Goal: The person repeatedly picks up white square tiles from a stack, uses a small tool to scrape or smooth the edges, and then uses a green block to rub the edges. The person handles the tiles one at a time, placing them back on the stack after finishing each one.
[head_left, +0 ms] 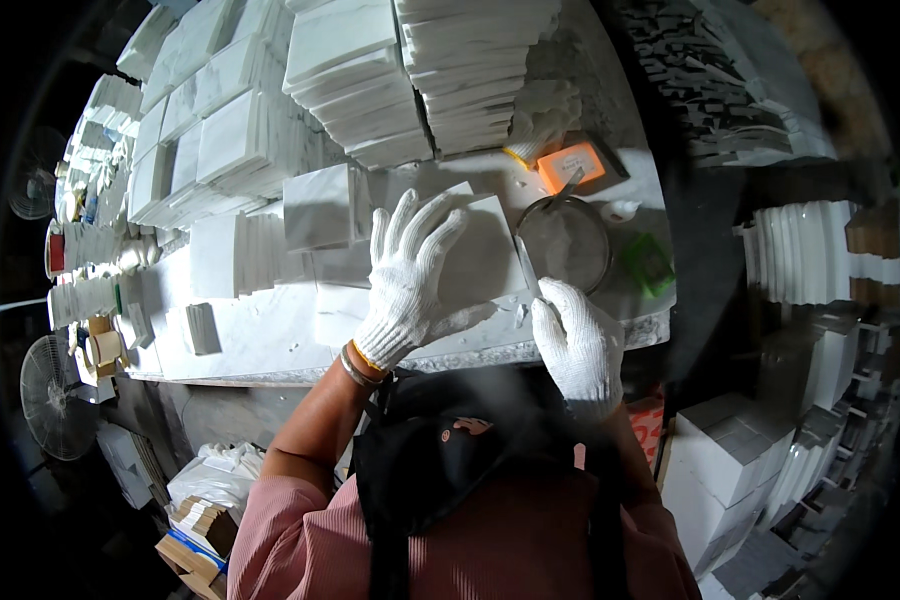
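My left hand (407, 270), in a white knit glove, rests with spread fingers on a square white marble tile (482, 250). The tile lies over other tiles near the table's front edge. At its right edge, my gloved right hand (580, 345) is closed on a thin, flat, pale strip (526, 265) that runs up along the tile's side. Whether the strip is a blade or a scraper cannot be made out. Just beyond that hand is a round dish (590, 250) of greyish material, with a flat stick (567, 188) leaning on its rim.
Tall stacks of marble tiles (345, 60) fill the table's far side and left. An orange box (571, 168), a loose glove (545, 125) and a green object (650, 265) lie near the dish. A fan (55, 397) stands left; white boxes (725, 460) stand right.
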Action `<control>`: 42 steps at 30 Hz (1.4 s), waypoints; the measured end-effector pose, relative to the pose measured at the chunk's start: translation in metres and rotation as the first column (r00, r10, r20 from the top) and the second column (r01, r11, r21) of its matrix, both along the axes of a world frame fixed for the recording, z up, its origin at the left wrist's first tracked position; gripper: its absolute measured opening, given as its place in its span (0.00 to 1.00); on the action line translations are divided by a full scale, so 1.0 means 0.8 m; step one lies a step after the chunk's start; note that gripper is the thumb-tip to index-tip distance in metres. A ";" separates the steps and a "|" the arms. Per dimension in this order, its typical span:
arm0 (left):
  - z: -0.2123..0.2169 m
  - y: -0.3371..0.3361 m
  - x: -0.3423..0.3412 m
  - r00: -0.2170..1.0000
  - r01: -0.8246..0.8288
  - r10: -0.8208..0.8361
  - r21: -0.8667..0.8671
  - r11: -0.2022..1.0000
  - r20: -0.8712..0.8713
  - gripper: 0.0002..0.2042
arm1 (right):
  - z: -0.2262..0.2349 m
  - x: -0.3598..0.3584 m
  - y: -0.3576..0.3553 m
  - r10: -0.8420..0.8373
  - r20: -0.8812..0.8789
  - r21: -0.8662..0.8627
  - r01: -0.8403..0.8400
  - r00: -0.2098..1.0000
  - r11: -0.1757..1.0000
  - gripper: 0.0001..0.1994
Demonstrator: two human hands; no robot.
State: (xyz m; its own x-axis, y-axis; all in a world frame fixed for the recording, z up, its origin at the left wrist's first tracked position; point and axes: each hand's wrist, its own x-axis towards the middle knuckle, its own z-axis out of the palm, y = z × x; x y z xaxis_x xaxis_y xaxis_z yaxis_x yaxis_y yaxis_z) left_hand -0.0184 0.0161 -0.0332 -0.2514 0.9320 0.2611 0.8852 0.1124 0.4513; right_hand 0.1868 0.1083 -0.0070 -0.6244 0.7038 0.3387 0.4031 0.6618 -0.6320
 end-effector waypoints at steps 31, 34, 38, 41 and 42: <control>0.003 -0.014 -0.020 0.975 0.203 -0.205 -0.029 0.979 -0.090 0.39 | -0.030 0.027 0.036 -0.148 -0.097 -0.657 0.048 0.984 0.752 0.05; 0.012 -0.010 -0.033 0.965 0.261 -0.257 0.111 0.959 -0.049 0.36 | -0.003 0.021 0.043 -0.139 -0.124 -0.689 0.016 0.983 0.725 0.05; 0.006 -0.002 -0.055 0.916 0.235 -0.330 0.359 0.903 0.229 0.30 | 0.030 0.013 0.056 -0.115 -0.199 -0.728 -0.068 0.973 0.682 0.08; 0.028 0.006 -0.058 0.746 0.089 -0.302 0.361 0.928 0.593 0.28 | 0.043 0.009 0.079 -0.032 -0.301 -0.662 -0.185 0.953 0.726 0.11; 0.034 0.008 -0.059 0.725 0.086 -0.321 0.382 0.920 0.609 0.29 | 0.051 0.007 0.085 -0.017 -0.331 -0.646 -0.214 0.943 0.733 0.11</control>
State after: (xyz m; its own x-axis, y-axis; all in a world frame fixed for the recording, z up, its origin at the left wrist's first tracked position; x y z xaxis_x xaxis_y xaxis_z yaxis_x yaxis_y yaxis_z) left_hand -0.0658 0.0228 -0.0063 -0.2808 0.8795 0.3843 0.3431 -0.2819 0.8960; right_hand 0.1921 0.1763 0.0334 -0.6534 0.7569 -0.0145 0.0785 0.0486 -0.9957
